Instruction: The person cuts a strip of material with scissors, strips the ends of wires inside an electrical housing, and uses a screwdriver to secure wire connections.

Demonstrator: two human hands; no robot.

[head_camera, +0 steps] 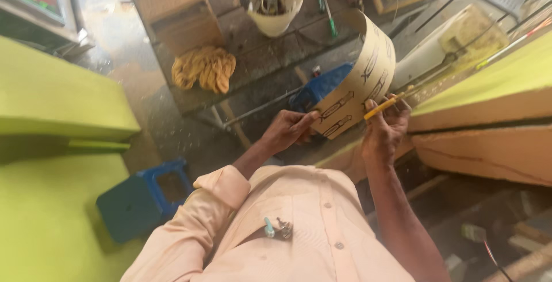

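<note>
A curled strip of tan sandpaper [362, 75] with a blue abrasive side arches up in front of me. My left hand [287, 129] pinches its lower left corner. My right hand [384, 126] grips the strip's right edge, and a yellow pencil [382, 106] is caught between its fingers, pointing up to the right. Both forearms reach out from a peach shirt [287, 224] whose pocket holds a pen and a metal clip.
A white bucket [275, 0] of tools stands beyond, with a yellow rope bundle [204, 68] on a concrete ledge. A blue stool [144, 198] sits at lower left. Green-topped panels [57, 95] flank both sides; a green-topped board [489, 92] lies on the right.
</note>
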